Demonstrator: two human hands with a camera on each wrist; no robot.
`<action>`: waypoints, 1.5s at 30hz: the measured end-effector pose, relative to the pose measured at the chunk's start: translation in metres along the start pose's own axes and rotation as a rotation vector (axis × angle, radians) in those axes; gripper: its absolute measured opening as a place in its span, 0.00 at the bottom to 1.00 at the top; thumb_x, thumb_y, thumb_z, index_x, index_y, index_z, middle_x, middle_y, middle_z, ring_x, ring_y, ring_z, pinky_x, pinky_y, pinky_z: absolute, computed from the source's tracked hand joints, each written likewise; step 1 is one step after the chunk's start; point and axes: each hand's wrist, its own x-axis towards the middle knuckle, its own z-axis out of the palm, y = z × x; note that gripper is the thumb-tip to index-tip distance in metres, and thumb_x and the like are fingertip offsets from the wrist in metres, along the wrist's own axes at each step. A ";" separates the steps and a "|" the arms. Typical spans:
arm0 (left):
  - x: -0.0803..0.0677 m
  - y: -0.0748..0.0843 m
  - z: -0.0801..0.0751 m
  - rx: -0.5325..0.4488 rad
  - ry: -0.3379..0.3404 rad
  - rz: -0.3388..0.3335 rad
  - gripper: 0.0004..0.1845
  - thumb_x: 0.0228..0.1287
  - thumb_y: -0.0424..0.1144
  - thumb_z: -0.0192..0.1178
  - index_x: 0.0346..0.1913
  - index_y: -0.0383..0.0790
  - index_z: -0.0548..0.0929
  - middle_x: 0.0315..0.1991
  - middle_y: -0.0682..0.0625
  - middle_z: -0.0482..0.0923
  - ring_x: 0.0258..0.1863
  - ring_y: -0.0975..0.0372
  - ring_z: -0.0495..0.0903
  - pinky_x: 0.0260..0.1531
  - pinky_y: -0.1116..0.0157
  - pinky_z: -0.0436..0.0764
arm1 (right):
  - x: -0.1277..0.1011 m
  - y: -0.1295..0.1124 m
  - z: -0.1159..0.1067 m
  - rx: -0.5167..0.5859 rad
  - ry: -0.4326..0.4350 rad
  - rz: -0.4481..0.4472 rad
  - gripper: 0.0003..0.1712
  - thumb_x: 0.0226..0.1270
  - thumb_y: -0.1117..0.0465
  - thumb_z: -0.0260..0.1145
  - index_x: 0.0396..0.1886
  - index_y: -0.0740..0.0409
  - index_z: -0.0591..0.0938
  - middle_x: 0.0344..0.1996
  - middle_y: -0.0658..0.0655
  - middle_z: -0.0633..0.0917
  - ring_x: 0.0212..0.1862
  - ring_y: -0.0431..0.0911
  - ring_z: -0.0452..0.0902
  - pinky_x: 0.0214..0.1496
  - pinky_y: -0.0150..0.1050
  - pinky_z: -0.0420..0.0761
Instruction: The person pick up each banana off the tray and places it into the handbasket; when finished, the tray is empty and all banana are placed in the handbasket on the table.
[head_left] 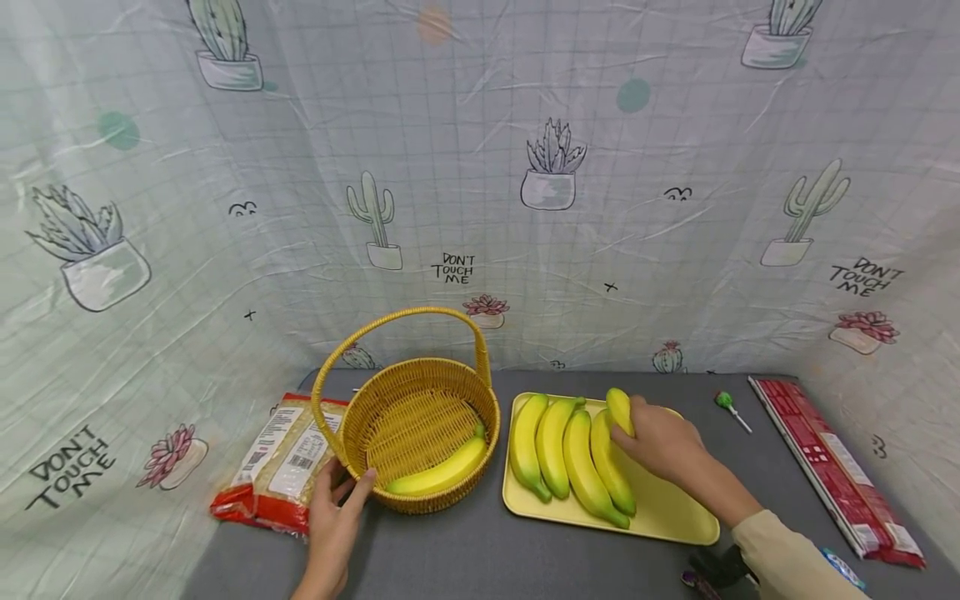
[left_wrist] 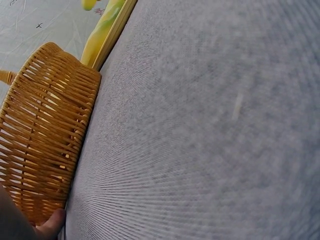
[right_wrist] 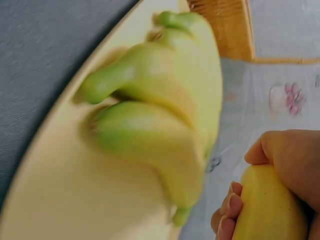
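My right hand [head_left: 663, 437] grips a banana [head_left: 619, 410] above the yellow tray [head_left: 667, 508]. In the right wrist view, thumb and fingers wrap round that banana [right_wrist: 267, 205]. Several more bananas [head_left: 577, 462] lie side by side on the left and middle of the tray. To the left stands a yellow wicker basket [head_left: 427, 367] with a tall hoop handle, and one banana [head_left: 442, 473] rests inside it. My left hand [head_left: 333, 517] holds the basket's near left side, thumb by the rim. Only part of that hand shows beside the wicker in the left wrist view.
A red-and-clear packet [head_left: 288, 467] lies left of the basket, partly behind it. Right of the tray are a green lollipop [head_left: 723, 400] and a long red packet [head_left: 832, 462]. Small dark items [head_left: 712, 571] sit near my right sleeve. A printed curtain [head_left: 480, 208] surrounds the table.
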 end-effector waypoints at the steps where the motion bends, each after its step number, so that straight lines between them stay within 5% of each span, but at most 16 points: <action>1: 0.000 0.000 0.000 0.000 -0.002 0.000 0.50 0.76 0.54 0.65 0.85 0.33 0.50 0.78 0.31 0.57 0.73 0.41 0.63 0.54 0.65 0.77 | 0.001 -0.005 -0.002 -0.008 -0.003 -0.012 0.29 0.77 0.53 0.64 0.56 0.79 0.74 0.13 0.52 0.69 0.13 0.44 0.62 0.15 0.35 0.61; 13: 0.001 0.000 0.001 -0.009 -0.006 -0.001 0.49 0.76 0.55 0.65 0.84 0.33 0.50 0.77 0.31 0.57 0.72 0.41 0.63 0.56 0.62 0.77 | 0.016 -0.073 -0.029 -0.065 -0.068 -0.171 0.32 0.80 0.48 0.65 0.66 0.72 0.75 0.16 0.49 0.73 0.16 0.44 0.69 0.17 0.38 0.66; 20: 0.001 -0.001 0.001 -0.013 -0.008 -0.013 0.50 0.77 0.54 0.65 0.85 0.32 0.48 0.78 0.30 0.55 0.73 0.39 0.62 0.65 0.44 0.72 | 0.029 -0.113 -0.035 -0.095 -0.094 -0.304 0.24 0.80 0.47 0.65 0.54 0.64 0.78 0.15 0.49 0.71 0.15 0.42 0.63 0.15 0.36 0.59; 31: 0.001 0.000 0.002 -0.027 0.006 -0.020 0.52 0.76 0.56 0.65 0.85 0.32 0.47 0.79 0.29 0.54 0.74 0.38 0.61 0.68 0.40 0.69 | 0.054 -0.162 -0.047 -0.103 -0.207 -0.444 0.21 0.81 0.44 0.64 0.53 0.57 0.77 0.20 0.50 0.74 0.19 0.44 0.69 0.19 0.38 0.66; 37: 0.001 0.001 0.003 -0.051 0.017 -0.026 0.51 0.77 0.54 0.65 0.84 0.31 0.47 0.78 0.28 0.53 0.74 0.36 0.59 0.69 0.38 0.67 | 0.065 -0.183 -0.040 -0.121 -0.276 -0.520 0.23 0.81 0.42 0.63 0.57 0.57 0.77 0.22 0.49 0.74 0.21 0.43 0.69 0.20 0.37 0.67; 45: 0.002 0.001 0.006 -0.049 0.024 -0.064 0.56 0.72 0.60 0.67 0.85 0.31 0.48 0.79 0.27 0.53 0.74 0.36 0.59 0.69 0.36 0.67 | 0.080 -0.205 -0.010 -0.133 -0.247 -0.758 0.20 0.82 0.42 0.62 0.55 0.53 0.76 0.20 0.46 0.71 0.20 0.39 0.63 0.19 0.34 0.62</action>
